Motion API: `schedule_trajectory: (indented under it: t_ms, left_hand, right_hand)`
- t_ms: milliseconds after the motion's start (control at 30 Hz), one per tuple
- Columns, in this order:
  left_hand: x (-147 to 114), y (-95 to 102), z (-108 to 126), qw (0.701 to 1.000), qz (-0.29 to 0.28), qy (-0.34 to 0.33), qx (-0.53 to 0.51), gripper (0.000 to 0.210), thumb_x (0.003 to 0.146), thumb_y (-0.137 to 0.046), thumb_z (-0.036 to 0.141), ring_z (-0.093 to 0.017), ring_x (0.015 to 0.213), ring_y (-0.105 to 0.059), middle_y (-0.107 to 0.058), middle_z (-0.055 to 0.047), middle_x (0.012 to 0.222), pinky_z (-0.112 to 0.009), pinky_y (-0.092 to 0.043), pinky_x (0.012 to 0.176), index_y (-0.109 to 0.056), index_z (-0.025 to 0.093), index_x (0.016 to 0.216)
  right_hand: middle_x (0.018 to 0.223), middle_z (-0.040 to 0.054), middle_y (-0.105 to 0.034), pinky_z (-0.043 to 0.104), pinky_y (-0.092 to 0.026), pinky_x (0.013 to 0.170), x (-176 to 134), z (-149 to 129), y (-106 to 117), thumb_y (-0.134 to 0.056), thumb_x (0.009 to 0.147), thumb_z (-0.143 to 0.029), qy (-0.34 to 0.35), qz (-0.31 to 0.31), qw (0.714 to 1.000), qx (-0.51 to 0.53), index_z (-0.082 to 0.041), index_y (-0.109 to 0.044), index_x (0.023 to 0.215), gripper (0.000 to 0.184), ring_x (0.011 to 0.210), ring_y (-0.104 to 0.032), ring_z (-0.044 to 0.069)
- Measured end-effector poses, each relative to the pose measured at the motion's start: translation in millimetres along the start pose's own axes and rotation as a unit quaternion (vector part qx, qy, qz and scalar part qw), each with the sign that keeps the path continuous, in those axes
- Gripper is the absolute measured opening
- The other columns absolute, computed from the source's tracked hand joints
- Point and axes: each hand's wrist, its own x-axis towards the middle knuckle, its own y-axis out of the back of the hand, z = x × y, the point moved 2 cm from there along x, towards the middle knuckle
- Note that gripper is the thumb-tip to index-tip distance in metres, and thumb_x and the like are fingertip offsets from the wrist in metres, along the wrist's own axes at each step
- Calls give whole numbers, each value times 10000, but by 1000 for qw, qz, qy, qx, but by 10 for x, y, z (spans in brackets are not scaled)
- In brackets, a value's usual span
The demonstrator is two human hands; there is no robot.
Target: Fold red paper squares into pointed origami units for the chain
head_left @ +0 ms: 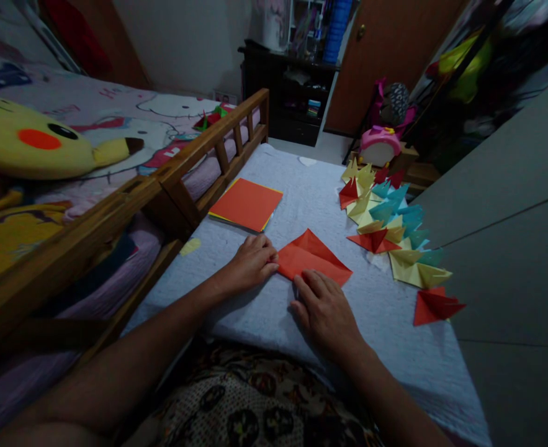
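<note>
A partly folded sheet of red origami paper [308, 256] lies on the cloth-covered table, one corner pointing away from me. My left hand [254, 261] has its fingers closed at the paper's left corner, seemingly pinching it. Along the near edge, my right hand [323, 304] rests with its fingers stretched out on the paper. Beyond my left hand sits a stack of square paper [246, 203], red on top with yellow edges showing. Several folded paper pieces [385, 214] in yellow, blue and red stand in rows on the right. One red folded piece [436, 306] is nearest me there.
A wooden bed rail [162, 177] runs along the table's left side, with a yellow plush toy [36, 133] on the bed behind it. A pale cabinet [511, 261] borders the right. Past the far end are a dark shelf unit [285, 93] and a pink toy [380, 146].
</note>
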Motion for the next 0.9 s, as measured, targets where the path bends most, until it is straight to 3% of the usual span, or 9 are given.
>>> schedule_trajectory:
  t_ms: [200, 400, 600, 767, 900]
  left_hand:
    - [35, -4, -73, 999, -21, 21, 30, 152, 949, -508, 262, -237, 1012, -470, -546, -66, 1013, -393, -414, 954, -594, 182, 852]
    - [2, -42, -79, 998, 0, 51, 42, 102, 926, -537, 253, -246, 1033, -459, -539, -61, 1024, -402, -397, 970, -592, 191, 867]
    - [-7, -53, -83, 997, 3, 54, 54, 99, 923, -544, 241, -248, 1033, -460, -540, -68, 1032, -404, -400, 964, -593, 181, 860]
    - [-4, -73, -85, 996, 10, 50, 74, 131, 936, -531, 252, -249, 1024, -452, -537, -69, 1026, -407, -402, 957, -598, 180, 848]
    - [2, -77, -76, 995, -1, 56, 83, 154, 942, -525, 267, -253, 1026, -447, -536, -74, 1028, -411, -402, 958, -600, 177, 842]
  right_hand:
    - [1214, 141, -613, 480, -465, 968, 140, -133, 33, -602, 944, -390, -24, -50, 998, -26, -152, -651, 1177, 337, 1118, -534, 316]
    - [1078, 130, -618, 411, -468, 875, 212, -148, 17, -585, 957, -368, -6, -75, 997, -16, -134, -674, 1034, 262, 977, -534, 266]
    - [1193, 121, -591, 422, -436, 868, 202, -124, -3, -578, 956, -445, 18, -69, 997, -19, -203, -524, 1397, 506, 1003, -498, 276]
    - [1389, 123, -536, 451, -405, 912, 159, -123, -59, -523, 966, -521, 20, -74, 996, -38, -205, -504, 1427, 560, 1090, -474, 304]
    - [1420, 115, -533, 457, -394, 941, 140, -107, -88, -513, 964, -542, 18, -72, 996, -47, -188, -481, 1452, 604, 1144, -461, 317]
